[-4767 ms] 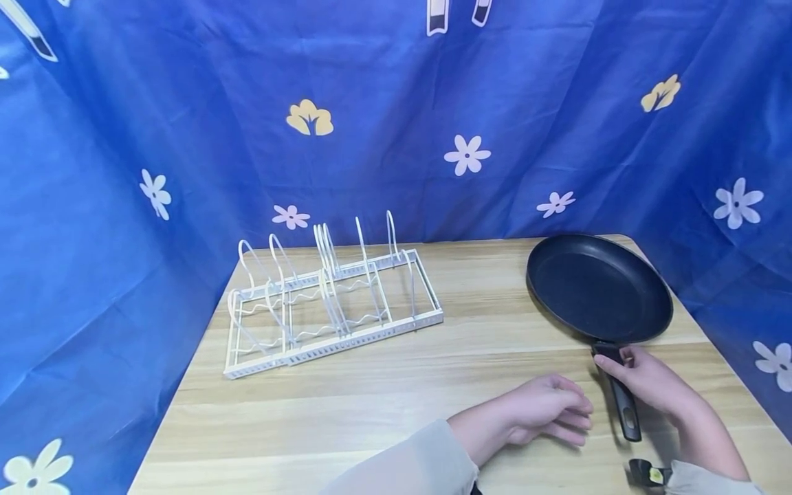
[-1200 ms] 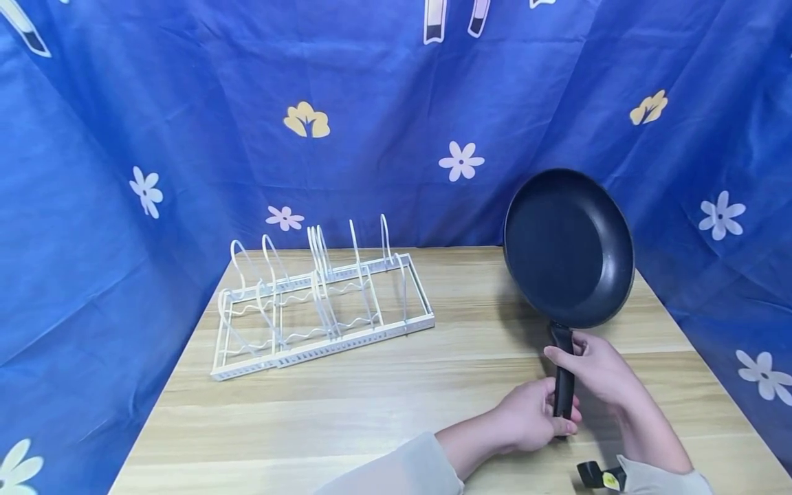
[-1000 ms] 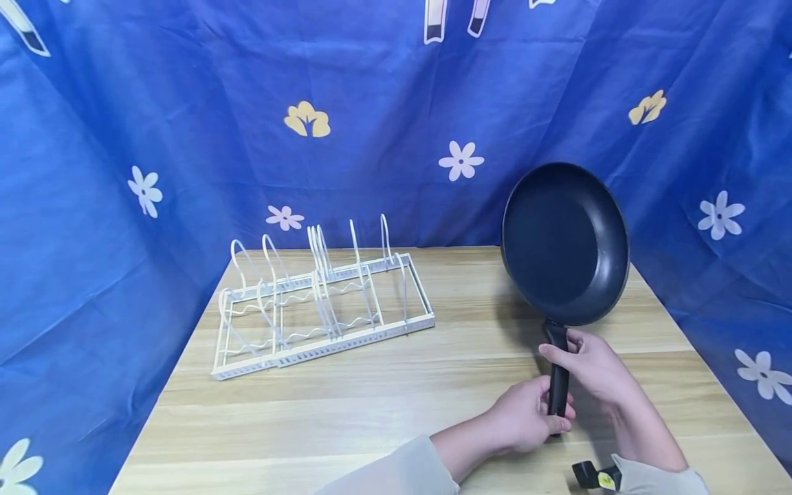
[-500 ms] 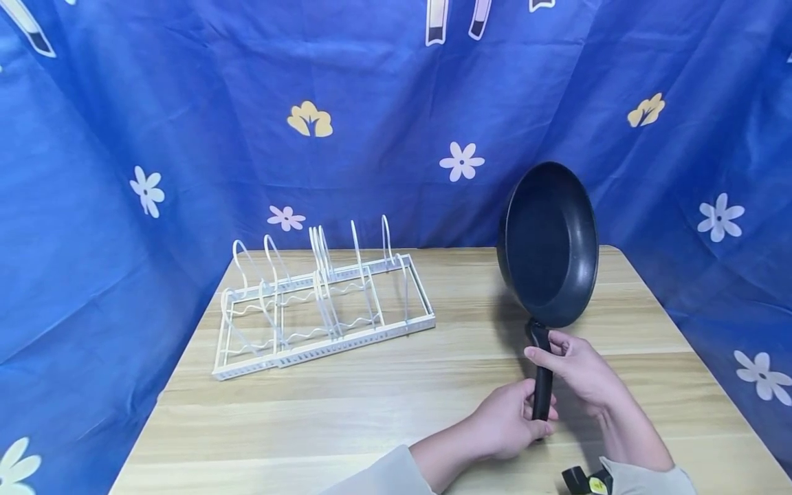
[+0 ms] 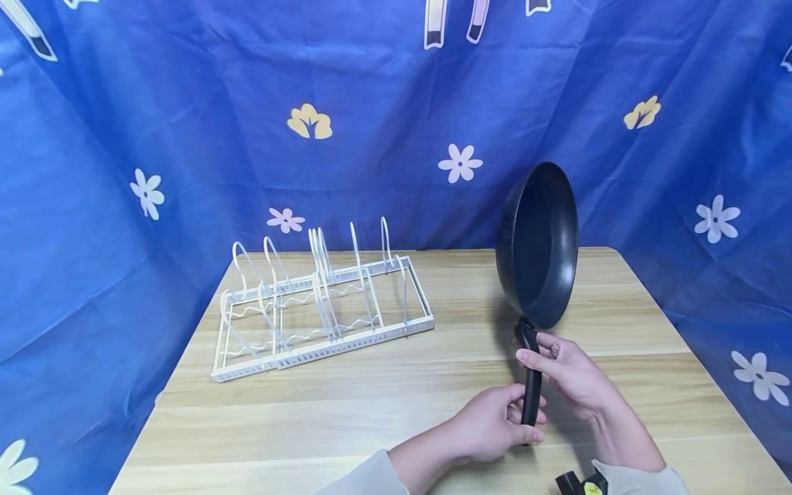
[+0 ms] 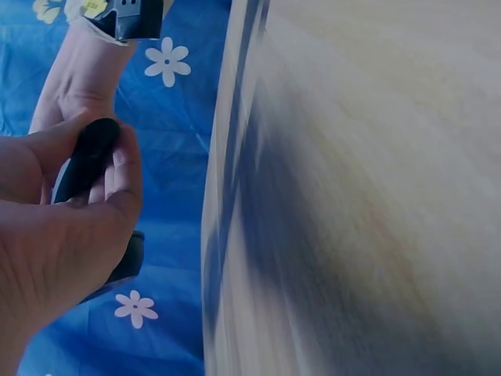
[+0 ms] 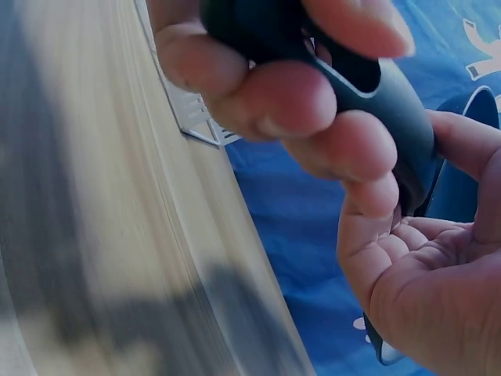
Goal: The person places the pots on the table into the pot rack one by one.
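A black frying pan (image 5: 537, 251) is held up over the right side of the table, tilted nearly onto its edge, its inside facing right. Its black handle (image 7: 403, 117) points toward me. My right hand (image 5: 575, 375) grips the handle close to the pan. Lower down, the fingers and thumb of my left hand (image 5: 489, 423) curl round the handle's end. The left wrist view shows the left hand (image 6: 74, 235) around the handle tip (image 6: 90, 157). In the right wrist view, the right hand (image 7: 438, 290) holds the handle behind the left hand's fingers (image 7: 290, 102).
A white wire rack (image 5: 355, 340) with several upright loops stands on the left half of the wooden table (image 5: 297, 419). Blue flowered cloth (image 5: 383, 172) walls in the back and both sides. A small black device (image 5: 578, 485) sits at the right wrist.
The pan, earlier flat on the table, is now lifted. It has shifted left and turned toward edge-on. My left hand has taken hold of the handle's end; my right hand stays on it.
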`<state>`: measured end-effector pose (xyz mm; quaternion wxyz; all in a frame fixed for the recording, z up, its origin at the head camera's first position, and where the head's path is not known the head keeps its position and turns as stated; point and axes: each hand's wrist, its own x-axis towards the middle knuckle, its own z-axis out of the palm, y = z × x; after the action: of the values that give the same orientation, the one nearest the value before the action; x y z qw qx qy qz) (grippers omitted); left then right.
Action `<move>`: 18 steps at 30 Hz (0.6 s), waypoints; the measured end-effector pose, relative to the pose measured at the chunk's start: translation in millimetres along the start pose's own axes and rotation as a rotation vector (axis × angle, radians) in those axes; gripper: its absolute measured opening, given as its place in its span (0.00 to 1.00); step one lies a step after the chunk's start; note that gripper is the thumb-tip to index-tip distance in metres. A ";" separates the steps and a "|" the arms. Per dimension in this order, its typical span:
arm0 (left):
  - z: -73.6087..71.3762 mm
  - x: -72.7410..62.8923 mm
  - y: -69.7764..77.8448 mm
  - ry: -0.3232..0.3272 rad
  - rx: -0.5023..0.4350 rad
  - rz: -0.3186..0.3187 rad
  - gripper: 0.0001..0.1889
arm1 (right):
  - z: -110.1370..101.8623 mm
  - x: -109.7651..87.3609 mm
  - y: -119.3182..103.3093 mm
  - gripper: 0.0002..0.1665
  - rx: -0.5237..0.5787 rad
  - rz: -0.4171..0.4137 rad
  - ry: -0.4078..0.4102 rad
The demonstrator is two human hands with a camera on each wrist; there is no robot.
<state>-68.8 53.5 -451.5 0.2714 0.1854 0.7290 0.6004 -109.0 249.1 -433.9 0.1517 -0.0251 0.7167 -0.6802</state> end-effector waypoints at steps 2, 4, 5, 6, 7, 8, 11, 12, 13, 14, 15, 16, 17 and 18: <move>-1.8 -1.5 -0.6 -0.012 -0.036 -0.010 0.19 | 0.6 -0.4 0.8 0.30 0.007 -0.018 -0.019; -3.4 -3.2 -1.4 -0.022 -0.070 -0.019 0.19 | 1.3 -0.7 1.8 0.30 0.017 -0.036 -0.046; -4.1 -3.8 -1.9 -0.027 -0.090 -0.025 0.19 | 1.8 -0.6 2.5 0.29 0.025 -0.045 -0.063; -4.8 -4.7 -2.4 -0.031 -0.107 -0.029 0.20 | 2.3 -0.5 3.0 0.28 0.033 -0.054 -0.082; -5.8 -5.5 -2.9 -0.037 -0.124 -0.033 0.20 | 2.8 -0.3 3.6 0.26 0.041 -0.063 -0.101; -6.8 -6.4 -3.3 -0.045 -0.141 -0.036 0.20 | 3.5 -0.1 4.0 0.24 0.049 -0.072 -0.119; -10.4 -8.5 -5.6 -0.074 -0.189 -0.038 0.20 | 6.4 0.9 4.4 0.17 0.067 -0.095 -0.163; -11.7 -9.1 -6.6 -0.088 -0.209 -0.035 0.20 | 7.5 1.1 4.3 0.16 0.071 -0.101 -0.174; -13.2 -9.6 -7.8 -0.102 -0.228 -0.031 0.21 | 8.7 1.4 4.1 0.15 0.072 -0.109 -0.182; -14.7 -10.1 -9.1 -0.114 -0.244 -0.027 0.21 | 10.0 1.8 3.8 0.15 0.075 -0.117 -0.187; -16.1 -10.2 -10.7 -0.127 -0.262 -0.024 0.20 | 11.3 2.2 3.6 0.15 0.075 -0.125 -0.191; -17.5 -10.4 -12.3 -0.140 -0.281 -0.021 0.20 | 12.5 2.6 3.4 0.16 0.076 -0.133 -0.196; -18.8 -10.7 -13.9 -0.151 -0.298 -0.021 0.20 | 13.6 2.9 3.2 0.17 0.078 -0.140 -0.199; -20.1 -11.1 -15.5 -0.161 -0.317 -0.023 0.19 | 14.8 3.2 3.2 0.17 0.081 -0.142 -0.202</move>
<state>-71.7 28.1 -462.0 0.3617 0.1795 0.6033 0.6878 -107.8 234.3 -438.1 0.1755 -0.1382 0.6661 -0.7116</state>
